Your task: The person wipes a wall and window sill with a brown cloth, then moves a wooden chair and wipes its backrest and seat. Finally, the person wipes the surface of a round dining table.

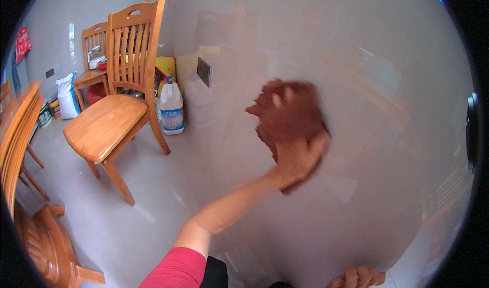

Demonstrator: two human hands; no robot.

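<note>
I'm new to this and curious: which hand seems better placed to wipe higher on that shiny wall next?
Probably the left hand: it is raised, with the brown cloth at the glossy wall. The right hand is low at the picture's bottom edge, with no cloth visible.

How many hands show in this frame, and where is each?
2. The left hand is right of centre, at a brown cloth; the right hand is at the bottom edge, farther right, partly cut off.
</note>
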